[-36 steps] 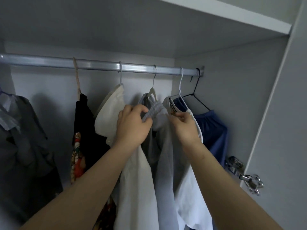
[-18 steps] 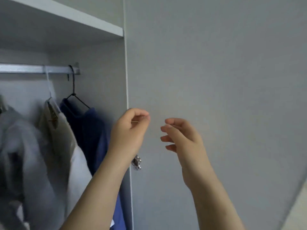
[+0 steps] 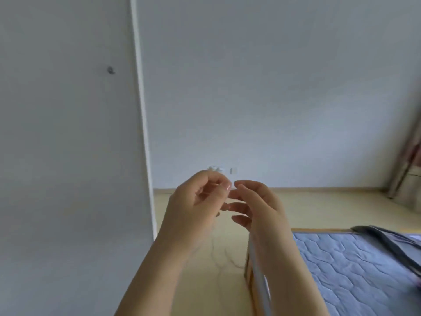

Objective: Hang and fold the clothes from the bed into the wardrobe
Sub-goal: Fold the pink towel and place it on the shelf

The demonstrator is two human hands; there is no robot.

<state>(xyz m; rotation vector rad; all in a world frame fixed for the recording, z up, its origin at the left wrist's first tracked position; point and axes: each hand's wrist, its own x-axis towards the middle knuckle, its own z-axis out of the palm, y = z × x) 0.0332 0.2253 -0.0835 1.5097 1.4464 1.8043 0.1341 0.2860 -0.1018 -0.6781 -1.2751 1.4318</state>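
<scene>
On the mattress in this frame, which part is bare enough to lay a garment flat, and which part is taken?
The quilted blue mattress is bare from its near wooden edge, beside the right hand, across its middle. The far right corner is taken: dark clothing lies along it. The floor between bed and wall also looks bare. The left hand hangs over the floor.

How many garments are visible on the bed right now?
1: a dark garment lies on the blue quilted mattress at its far right. The bed runs out of frame, so more may be hidden.
</scene>
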